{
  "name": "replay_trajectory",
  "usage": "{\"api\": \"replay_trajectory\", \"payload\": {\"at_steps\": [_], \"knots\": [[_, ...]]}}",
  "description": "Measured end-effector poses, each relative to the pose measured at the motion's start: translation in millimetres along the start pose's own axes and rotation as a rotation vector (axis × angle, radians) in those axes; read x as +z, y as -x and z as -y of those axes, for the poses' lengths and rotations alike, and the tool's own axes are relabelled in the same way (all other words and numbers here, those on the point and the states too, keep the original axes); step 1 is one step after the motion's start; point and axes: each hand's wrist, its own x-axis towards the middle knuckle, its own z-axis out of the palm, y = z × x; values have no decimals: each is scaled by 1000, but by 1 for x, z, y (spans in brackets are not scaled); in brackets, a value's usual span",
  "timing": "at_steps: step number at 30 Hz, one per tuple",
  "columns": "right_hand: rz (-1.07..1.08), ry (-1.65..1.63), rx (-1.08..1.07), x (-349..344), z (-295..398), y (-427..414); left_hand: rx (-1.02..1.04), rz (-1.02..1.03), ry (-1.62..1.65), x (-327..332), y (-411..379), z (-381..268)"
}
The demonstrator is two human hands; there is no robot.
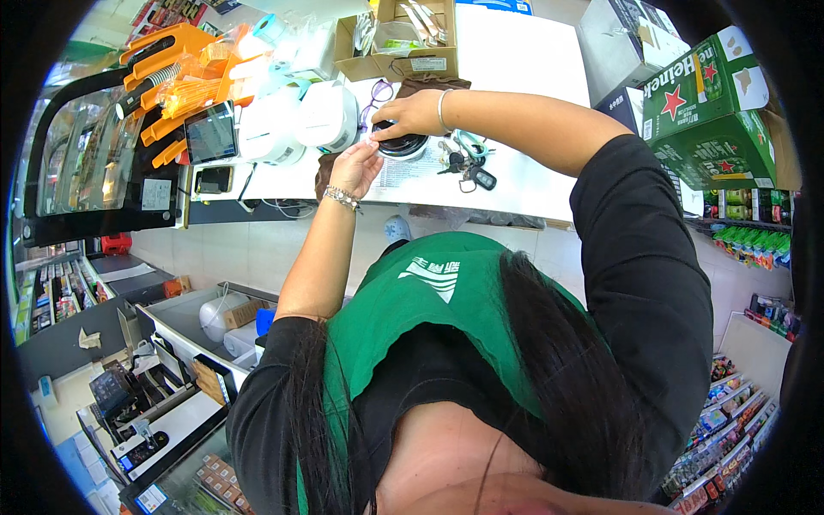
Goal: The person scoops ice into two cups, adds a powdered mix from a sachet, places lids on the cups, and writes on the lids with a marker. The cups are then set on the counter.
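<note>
On the white counter (528,71) stands a round container with a black lid (404,147). My right hand (409,116) lies over the lid from above, its fingers curled over the left edge. My left hand (355,168) is at the container's left side, its fingertips meeting those of my right hand; whether something small is pinched between them cannot be told. A printed sheet (393,175) lies partly under the container. Just right of it are a bunch of keys with a black fob (481,178) and a teal loop (475,145). Purple-framed glasses (380,93) lie behind my hands.
Two white label printers (329,116) and a tablet (211,132) stand to the left, with a phone (214,179) near the edge. An open cardboard box (418,66) is at the back. Green Heineken cartons (708,122) stand at right, and an orange rack (174,84) at far left.
</note>
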Motion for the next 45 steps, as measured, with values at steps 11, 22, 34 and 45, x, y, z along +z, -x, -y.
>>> {"api": "replay_trajectory", "payload": {"at_steps": [11,22,34,45], "knots": [[28,-116,151,-1,22,11,-51,-53,169,8,0,7],[-87,-280,236,4,27,7,288,-226,-206,15,-36,30],[-311,-509,265,23,20,6,998,-154,-1149,21,-33,25],[-461,-1000,473,33,14,-5,1020,83,-1305,14,-40,10]]}}
